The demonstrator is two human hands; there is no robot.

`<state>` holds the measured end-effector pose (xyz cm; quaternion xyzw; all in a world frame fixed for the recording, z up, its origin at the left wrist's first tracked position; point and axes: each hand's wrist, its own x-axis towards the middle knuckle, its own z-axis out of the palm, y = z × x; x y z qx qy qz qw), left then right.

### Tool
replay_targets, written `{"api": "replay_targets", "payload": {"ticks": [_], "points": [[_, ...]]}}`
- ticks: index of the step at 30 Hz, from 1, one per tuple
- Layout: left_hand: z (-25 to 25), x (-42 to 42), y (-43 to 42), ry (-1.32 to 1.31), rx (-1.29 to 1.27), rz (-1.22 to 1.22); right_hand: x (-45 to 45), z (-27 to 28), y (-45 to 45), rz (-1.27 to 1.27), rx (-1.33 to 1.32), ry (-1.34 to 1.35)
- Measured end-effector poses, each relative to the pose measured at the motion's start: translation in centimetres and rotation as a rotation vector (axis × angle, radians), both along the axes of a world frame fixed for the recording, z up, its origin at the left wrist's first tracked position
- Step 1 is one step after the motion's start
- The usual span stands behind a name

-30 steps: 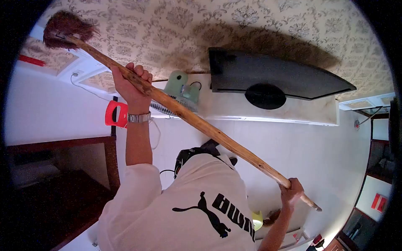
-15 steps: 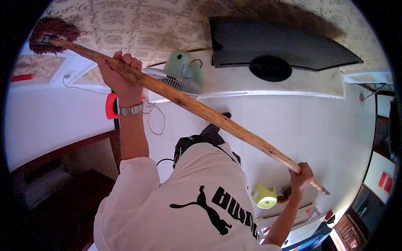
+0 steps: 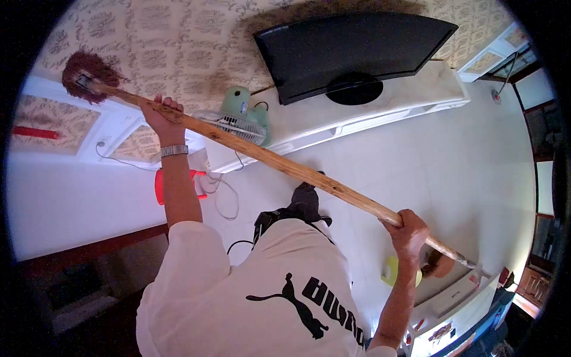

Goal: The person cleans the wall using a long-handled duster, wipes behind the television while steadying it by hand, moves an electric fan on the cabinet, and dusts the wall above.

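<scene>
A long wooden pole point(image 3: 273, 159) runs diagonally across the view, with a reddish-brown bristle head point(image 3: 90, 77) at its upper left end, close to the patterned wall. My left hand point(image 3: 163, 122), with a metal watch above the wrist, is closed round the pole near the bristles. Toward the pole's lower right end, my right hand point(image 3: 405, 233) is wrapped round the wood. The pole's tapered tip sticks out past that hand.
A black television point(image 3: 357, 50) stands on a long white cabinet point(image 3: 416, 89) beside a green fan point(image 3: 238, 116). A red stool point(image 3: 159, 187) and a cable lie left. Yellow-green object point(image 3: 391, 271) on the floor and a white table point(image 3: 452, 297) are lower right.
The view has turned, so the television and cabinet sit farther left and tilted. Both hands still grip the pole; my right hand and the lower end appear higher and farther left than half a second ago.
</scene>
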<state>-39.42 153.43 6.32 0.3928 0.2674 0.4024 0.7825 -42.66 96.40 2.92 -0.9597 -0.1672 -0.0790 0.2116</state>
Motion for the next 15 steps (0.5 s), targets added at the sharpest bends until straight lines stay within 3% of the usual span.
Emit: {"api": "replay_targets", "payload": {"ticks": [2, 8, 11, 15], "points": [[-0.5, -0.7, -0.1, -0.024, -0.062, -0.051, -1.2, -0.2, 0.4, -0.063, -0.019, 0.074], [-2.5, -0.8, -2.1, -0.025, -0.077, -0.077, -1.4, -1.5, -1.1, -0.057, -0.146, -0.036], [-3.7, -1.5, -2.1, 0.017, -0.231, -0.056, -1.7, -0.6, -1.0, -0.056, -0.145, -0.056], [-4.9, -0.6, -1.9, -0.043, -0.187, -0.113, -0.4, -0.6, -1.7, -0.057, -0.197, -0.044]]}}
